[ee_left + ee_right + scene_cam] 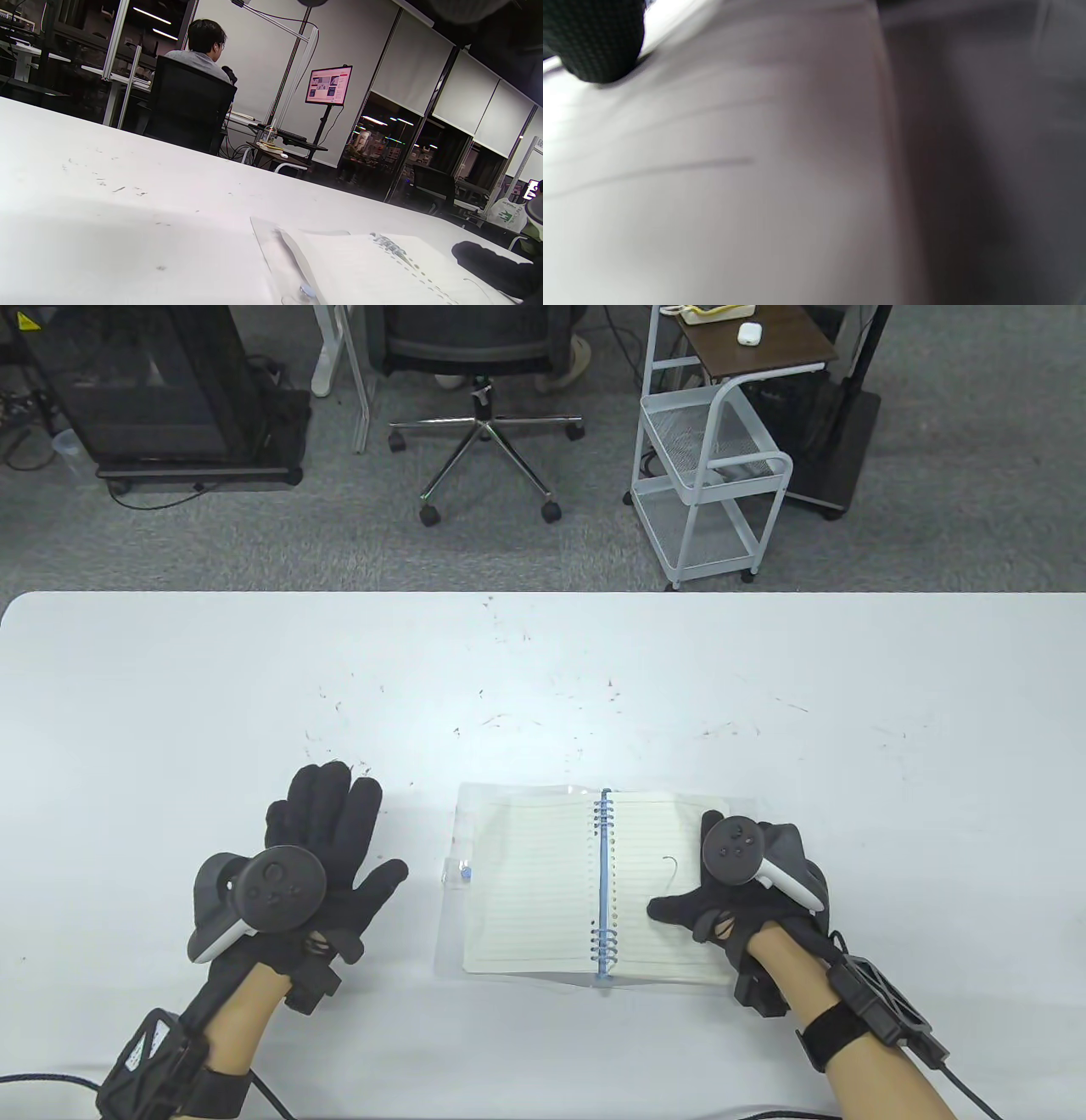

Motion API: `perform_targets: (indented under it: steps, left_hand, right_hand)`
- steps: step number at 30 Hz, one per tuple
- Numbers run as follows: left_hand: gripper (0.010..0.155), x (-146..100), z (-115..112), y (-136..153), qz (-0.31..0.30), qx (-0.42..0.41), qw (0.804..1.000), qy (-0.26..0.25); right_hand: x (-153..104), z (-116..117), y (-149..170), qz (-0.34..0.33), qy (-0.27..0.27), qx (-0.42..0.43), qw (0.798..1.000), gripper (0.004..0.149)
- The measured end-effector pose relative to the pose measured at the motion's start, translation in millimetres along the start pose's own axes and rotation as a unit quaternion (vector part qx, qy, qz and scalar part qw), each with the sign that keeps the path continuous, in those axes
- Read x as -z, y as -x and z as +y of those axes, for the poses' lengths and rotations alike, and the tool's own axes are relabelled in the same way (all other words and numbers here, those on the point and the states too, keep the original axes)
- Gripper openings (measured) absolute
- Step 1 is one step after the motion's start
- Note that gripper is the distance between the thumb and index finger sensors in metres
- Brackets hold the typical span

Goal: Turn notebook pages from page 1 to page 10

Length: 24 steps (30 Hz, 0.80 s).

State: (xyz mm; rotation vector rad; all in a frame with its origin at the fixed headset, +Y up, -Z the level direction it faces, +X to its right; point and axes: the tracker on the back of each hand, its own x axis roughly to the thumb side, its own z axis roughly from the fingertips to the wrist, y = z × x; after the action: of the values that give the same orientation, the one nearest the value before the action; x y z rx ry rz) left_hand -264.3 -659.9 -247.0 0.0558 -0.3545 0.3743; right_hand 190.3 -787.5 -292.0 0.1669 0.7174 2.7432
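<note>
A small spiral notebook point(530, 882) with a blue coil and lined pages lies open on the white table point(543, 678), inside a clear plastic cover. My left hand point(327, 831) lies flat on the table to the left of the notebook, fingers spread, holding nothing. My right hand point(721, 899) rests on the right-hand page, thumb pointing toward the coil; its other fingers are hidden under the tracker. The notebook also shows in the left wrist view point(373, 271). The right wrist view is a blurred close-up of the page point(712, 178) with one gloved fingertip point(594, 42) at the top left.
The table's far edge point(543, 594) borders a carpeted floor with an office chair point(484, 381), a white wire cart point(713, 466) and a black cabinet point(144, 381). A cable runs along the table's near edge at my left wrist.
</note>
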Motion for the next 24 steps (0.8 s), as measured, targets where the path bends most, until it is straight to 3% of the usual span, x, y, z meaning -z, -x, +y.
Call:
perform_targets:
  steps: [9,16,24]
  left_hand:
    - [0.087,0,0,-1,-0.001,-0.002,1.000,0.002]
    - [0.087,0,0,0,0.000,-0.004,1.000,-0.001]
    - [0.087,0,0,0,0.002,-0.005,1.000,0.000]
  right_hand:
    - [-5,2,-14,-0.015,0.021,-0.014,1.000,0.106]
    - [-11,-3,-30,-0.052,0.072,-0.002,0.996,0.100]
    - [-24,-18,-34,-0.072,0.078,0.072,0.992,0.098]
